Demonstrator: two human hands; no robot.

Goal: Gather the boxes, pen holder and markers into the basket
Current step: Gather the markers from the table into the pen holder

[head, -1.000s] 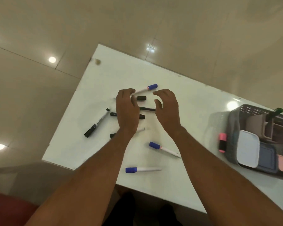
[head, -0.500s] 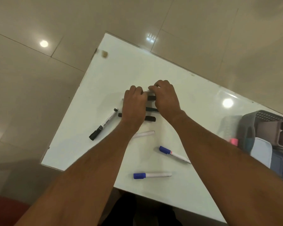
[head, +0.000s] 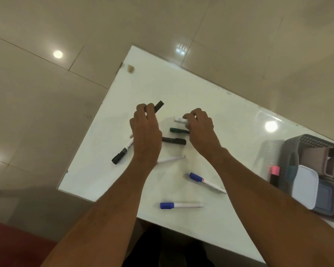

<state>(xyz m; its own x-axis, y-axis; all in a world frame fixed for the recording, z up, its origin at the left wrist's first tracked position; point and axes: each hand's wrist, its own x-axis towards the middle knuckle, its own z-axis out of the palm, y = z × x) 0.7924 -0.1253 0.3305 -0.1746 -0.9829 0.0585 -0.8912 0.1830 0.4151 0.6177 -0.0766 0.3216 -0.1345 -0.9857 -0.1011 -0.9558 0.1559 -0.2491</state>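
Both hands have drawn apart since a moment ago, each lifting a marker off the white table (head: 229, 116). The left hand (head: 146, 132) grips a black marker (head: 158, 106) in curled fingers; the right hand (head: 200, 126) pinches a white-barrelled marker (head: 179, 120). Six more markers lie loose beneath and near the wrists. At far right, the grey basket (head: 291, 151) already holds boxes and a pen holder (head: 312, 160).

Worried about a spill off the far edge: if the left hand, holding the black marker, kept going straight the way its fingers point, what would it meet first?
Probably nothing: past the left hand and its black marker lies only bare table, then the far edge.
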